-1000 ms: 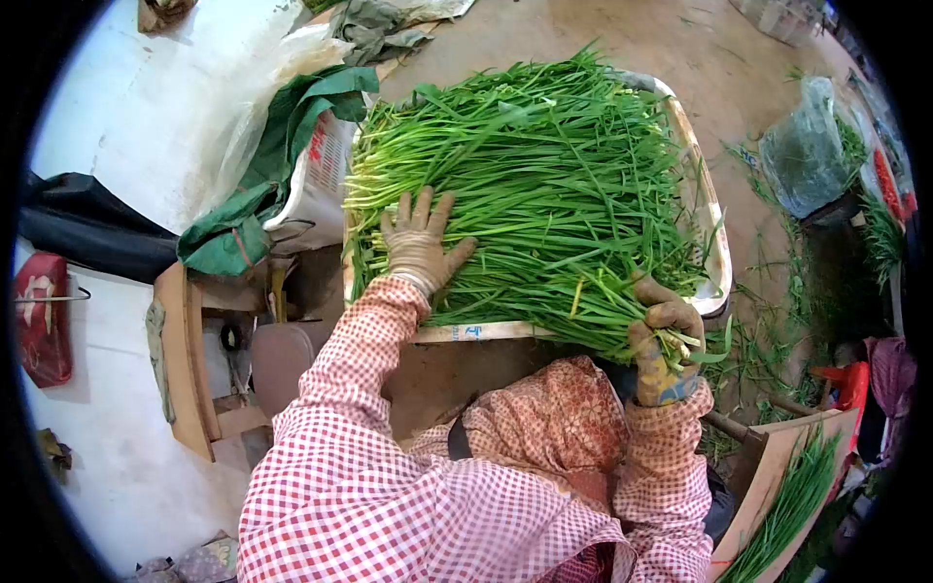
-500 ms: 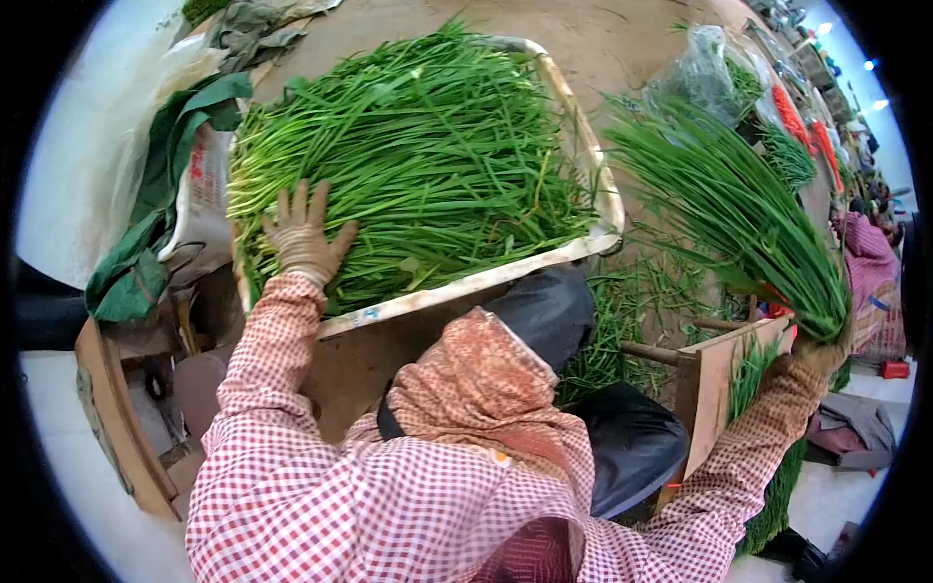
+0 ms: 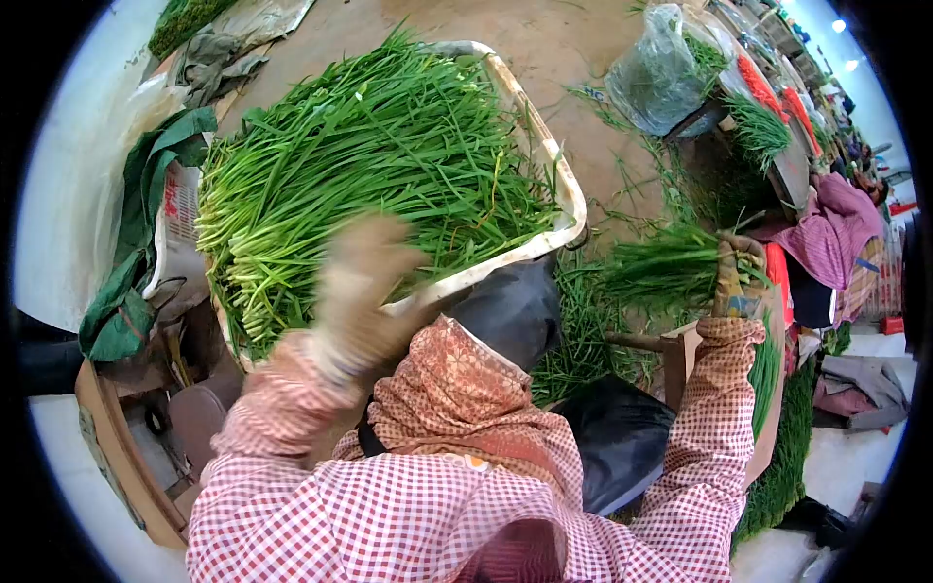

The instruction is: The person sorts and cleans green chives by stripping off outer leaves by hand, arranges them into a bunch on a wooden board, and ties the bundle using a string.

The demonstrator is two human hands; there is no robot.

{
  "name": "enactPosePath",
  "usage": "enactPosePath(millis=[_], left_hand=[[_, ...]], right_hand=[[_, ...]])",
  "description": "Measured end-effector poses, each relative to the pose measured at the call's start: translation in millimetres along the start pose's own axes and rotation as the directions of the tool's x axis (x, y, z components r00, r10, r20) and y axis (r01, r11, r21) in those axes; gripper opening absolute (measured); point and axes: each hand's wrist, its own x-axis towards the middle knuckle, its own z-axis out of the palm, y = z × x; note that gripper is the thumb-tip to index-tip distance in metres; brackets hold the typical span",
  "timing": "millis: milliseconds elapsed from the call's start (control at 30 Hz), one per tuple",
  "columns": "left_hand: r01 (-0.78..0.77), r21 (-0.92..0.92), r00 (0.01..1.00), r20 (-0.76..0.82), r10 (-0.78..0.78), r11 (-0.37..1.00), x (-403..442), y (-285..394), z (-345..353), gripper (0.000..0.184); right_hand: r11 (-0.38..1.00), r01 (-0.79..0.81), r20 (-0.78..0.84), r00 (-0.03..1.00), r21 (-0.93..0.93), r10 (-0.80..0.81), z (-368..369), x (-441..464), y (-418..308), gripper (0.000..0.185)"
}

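Note:
A white-rimmed basket (image 3: 530, 117) holds a thick pile of long green stalks (image 3: 369, 155), pale ends toward the left. My left hand (image 3: 369, 287), gloved and smeared by motion, is over the basket's near edge; its fingers cannot be made out. Out to the right, my right hand (image 3: 736, 272) wears a stained glove and is closed round a bunch of green stalks (image 3: 666, 267). The leaves of that bunch point left, above the littered floor. More stalks lie on a board just below my right hand.
A clear plastic bag (image 3: 661, 78) stands at the upper right. Green cloth (image 3: 146, 233) hangs over a white crate on the left. A wooden frame (image 3: 121, 452) is at the lower left. Beyond my right hand sits a person in a purple top (image 3: 831, 228).
My left hand has lifted off the pile and moved right, toward the near rim. My right hand took the bunch from the basket out to the right, then drew it back a little.

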Motion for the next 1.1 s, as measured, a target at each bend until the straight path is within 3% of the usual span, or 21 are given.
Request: enactPosePath(millis=[33,67,100,133,167,200,233,300,333,433,500,567,633,700,767,800,833,900,967,1033,1100], left_hand=[[-0.081,-0.403,0.995,0.016,0.096,0.912,1,16,32,0.031],[0.177,-0.711,0.943,0.321,0.09,0.681,8,49,43,0.037],[0.493,-0.699,0.772,0.626,0.111,0.518,19,76,55,0.043],[0.57,-0.799,0.712,0.598,0.368,0.194,25,97,93,0.049],[0.603,-0.797,0.69,0.535,0.487,0.02,27,112,108,0.052],[0.653,-0.744,0.656,0.462,0.597,-0.142,29,128,123,0.055],[0.77,-0.373,0.634,0.541,0.552,-0.518,31,145,113,0.063],[0.636,0.091,0.566,0.62,0.544,-0.766,30,159,121,0.07],[0.52,0.193,0.72,0.425,0.548,-0.832,26,154,142,0.076],[0.527,0.499,0.77,0.061,0.635,-0.688,25,148,144,0.073],[0.62,-0.051,0.606,0.666,0.436,-0.783,24,142,142,0.057],[0.653,0.01,0.557,0.672,0.489,-0.757,27,135,152,0.047],[0.806,-0.24,0.507,0.752,0.422,-0.541,37,128,151,0.049],[0.808,-0.333,0.554,0.71,0.435,-0.485,48,133,153,0.048],[0.821,-0.392,0.561,0.688,0.459,-0.415,53,132,159,0.048],[0.801,-0.494,0.595,0.718,0.36,-0.338,53,141,148,0.05],[0.81,-0.487,0.584,0.717,0.381,-0.325,52,146,149,0.05],[0.687,-0.72,0.699,0.617,0.362,-0.098,51,157,160,0.055],[0.532,-0.846,0.741,0.442,0.505,-0.038,53,170,185,0.058],[0.383,-0.923,0.828,0.366,0.425,0.048,49,199,162,0.057],[0.315,-0.936,0.795,0.352,0.494,0.16,52,209,165,0.055]], right_hand=[[0.951,0.306,-0.022,0.951,-0.048,-0.308,28,-17,-16,0.018],[0.808,0.578,-0.042,0.81,-0.114,-0.585,57,-33,-32,0.021],[0.8,0.587,-0.053,0.801,-0.124,-0.596,58,-40,-41,0.021],[0.729,0.685,0.145,0.722,-0.012,-0.676,56,-46,-51,0.022],[0.636,0.769,0.267,0.627,-0.06,-0.732,62,-61,-68,0.022],[0.528,0.846,0.381,0.514,-0.077,-0.768,68,-76,-86,0.022],[0.355,0.9,0.45,0.435,-0.254,-0.78,82,-105,-107,0.022],[0.303,0.917,0.624,0.398,-0.258,-0.673,83,-145,-117,0.028],[0.307,0.921,0.661,0.388,-0.242,-0.642,90,-168,-117,0.029],[0.329,0.925,0.726,0.356,-0.187,-0.588,108,-207,-99,0.032],[0.361,0.928,0.787,0.293,-0.097,-0.543,113,-222,-74,0.034],[0.365,0.927,0.804,0.277,-0.08,-0.526,110,-227,-74,0.034],[0.372,0.928,0.789,0.25,-0.029,-0.561,106,-219,-86,0.046],[0.408,0.907,0.801,0.32,-0.104,-0.506,80,-226,-121,0.041],[0.682,0.707,0.802,0.511,-0.187,-0.309,47,-228,-132,0.036],[0.8,0.426,0.644,0.762,-0.423,-0.066,27,-231,-140,0.036],[0.817,0.071,0.399,0.894,-0.573,0.202,6,-236,-143,0.036],[0.852,-0.382,0.084,0.896,-0.36,0.437,-27,-216,-119,0.059],[0.99,-0.129,0.136,0.981,-0.051,0.135,-37,-203,-83,0.072],[0.995,-0.082,0.161,0.984,0.053,0.073,-35,-190,-68,0.078],[0.976,-0.014,0.143,0.99,0.216,-0.018,-23,-178,-82,0.084]])
